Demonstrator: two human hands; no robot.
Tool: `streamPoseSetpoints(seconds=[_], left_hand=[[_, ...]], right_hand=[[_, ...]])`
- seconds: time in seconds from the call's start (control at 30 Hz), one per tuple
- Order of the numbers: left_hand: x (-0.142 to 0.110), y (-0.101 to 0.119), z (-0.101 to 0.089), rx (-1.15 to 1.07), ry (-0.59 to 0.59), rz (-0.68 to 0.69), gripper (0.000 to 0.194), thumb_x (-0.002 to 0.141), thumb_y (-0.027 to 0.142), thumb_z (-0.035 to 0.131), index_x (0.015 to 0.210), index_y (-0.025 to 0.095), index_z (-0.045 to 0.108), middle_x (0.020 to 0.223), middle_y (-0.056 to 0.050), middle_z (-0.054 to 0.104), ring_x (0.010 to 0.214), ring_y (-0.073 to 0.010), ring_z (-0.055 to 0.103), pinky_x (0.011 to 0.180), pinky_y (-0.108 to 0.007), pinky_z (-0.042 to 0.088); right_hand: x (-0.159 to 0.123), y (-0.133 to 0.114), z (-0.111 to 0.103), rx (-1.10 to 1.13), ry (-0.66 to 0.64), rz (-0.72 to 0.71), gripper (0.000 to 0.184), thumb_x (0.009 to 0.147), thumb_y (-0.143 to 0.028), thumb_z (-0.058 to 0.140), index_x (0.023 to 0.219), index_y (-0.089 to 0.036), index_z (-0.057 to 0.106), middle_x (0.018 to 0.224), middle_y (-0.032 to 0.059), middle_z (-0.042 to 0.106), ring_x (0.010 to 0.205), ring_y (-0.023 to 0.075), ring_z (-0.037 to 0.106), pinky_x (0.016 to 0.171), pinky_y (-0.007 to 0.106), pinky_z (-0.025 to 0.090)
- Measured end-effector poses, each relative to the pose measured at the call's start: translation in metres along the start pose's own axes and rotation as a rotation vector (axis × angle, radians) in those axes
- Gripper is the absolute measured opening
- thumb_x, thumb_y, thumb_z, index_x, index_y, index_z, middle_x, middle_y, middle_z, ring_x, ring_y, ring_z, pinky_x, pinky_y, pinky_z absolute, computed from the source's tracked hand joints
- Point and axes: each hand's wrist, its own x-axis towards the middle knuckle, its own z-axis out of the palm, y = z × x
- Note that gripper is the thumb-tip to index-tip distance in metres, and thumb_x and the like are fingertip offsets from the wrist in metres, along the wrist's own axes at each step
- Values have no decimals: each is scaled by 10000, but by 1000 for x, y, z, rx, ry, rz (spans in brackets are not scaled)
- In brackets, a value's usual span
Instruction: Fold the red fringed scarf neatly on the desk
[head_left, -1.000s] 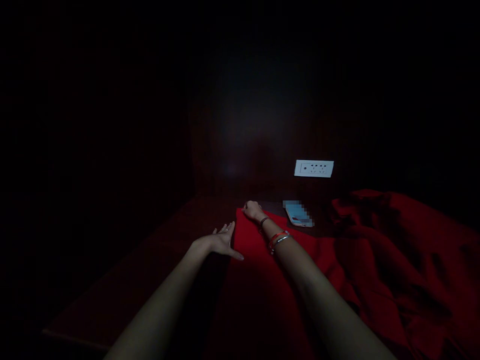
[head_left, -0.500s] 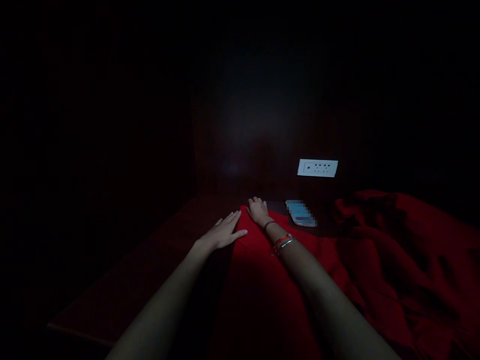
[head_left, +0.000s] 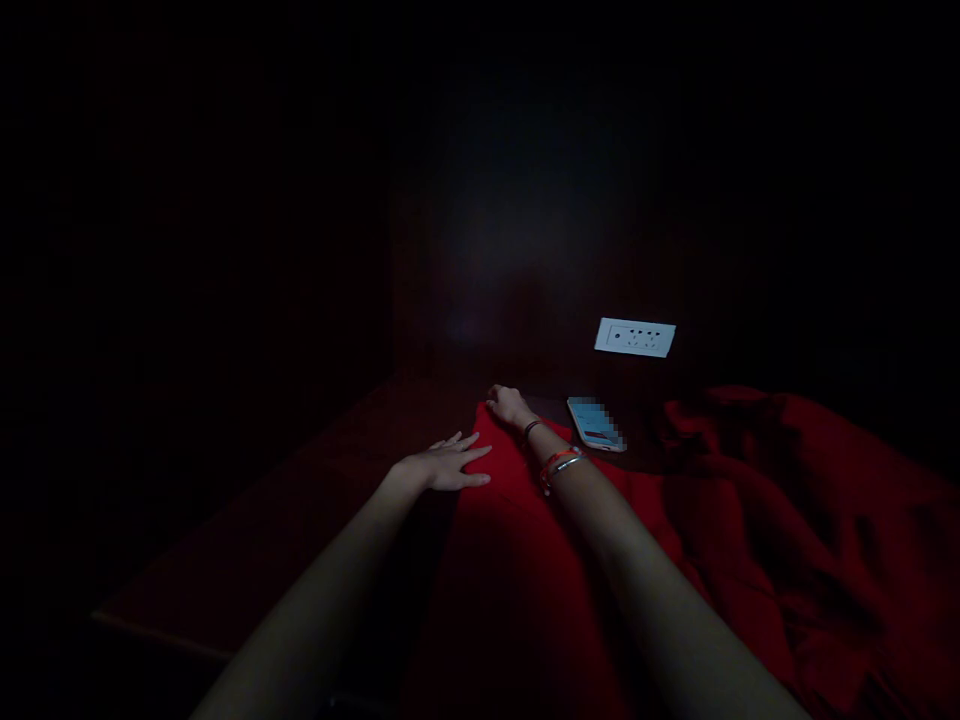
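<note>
A long piece of red cloth lies on a dark table, running away from me to a narrow far end. My left hand is open, its spread fingers lying flat across the left edge of the cloth. At the far end, my right hand has its fingers curled down and closed at the cloth's corner. Its fingertips are partly hidden in the dim light. Bracelets circle the right wrist.
A lit phone lies right of my right hand. Behind it, a white socket plate is fixed to the dark wall. Crumpled red fabric is heaped on the right. The table shows dark reddish-brown on the left.
My right hand has shifted slightly left and farther away at the cloth's end. The left hand has slid a little toward me, with its fingers spread wider.
</note>
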Motion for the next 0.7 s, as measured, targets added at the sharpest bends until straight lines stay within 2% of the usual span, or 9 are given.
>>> streamPoseSetpoints(seconds=[0.17,0.33,0.47,0.6,0.7], left_hand=[[0,-3,0,-8,-21,-8,737,608,734,235,1245,373,159,1345,17,53,1193,-309,-5,938,-444,106],[3,0,0,-22,-70,-62,765,584,751,232,1246,380,133,1345,19,21,1184,-324,-40,937,-456,85],[2,3,0,-46,-115,-103,799,566,756,255,1251,376,96,1340,24,-37,1175,-331,-77,931,-480,57],[2,2,1,-63,-104,-94,809,565,757,254,1254,371,78,1338,21,-50,1176,-315,-91,935,-472,49],[1,1,2,-66,-84,-86,806,570,753,253,1256,363,85,1339,18,-42,1181,-312,-76,935,-468,59]], right_hand=[[22,-17,20,55,9,53,260,682,-248,508,938,-209,537,926,23,594,838,122,544,660,173,390],[32,-10,29,60,51,101,250,730,-150,403,934,-187,542,909,42,595,772,102,558,618,164,389],[29,-3,26,17,70,0,210,724,-182,434,890,-201,561,886,37,597,802,120,543,655,185,381],[20,-2,15,-49,118,-122,186,729,-218,446,861,-190,574,961,66,562,921,168,480,761,256,347],[7,5,4,-87,172,-198,229,764,-210,385,897,-162,565,1006,93,530,956,170,448,793,263,331]])
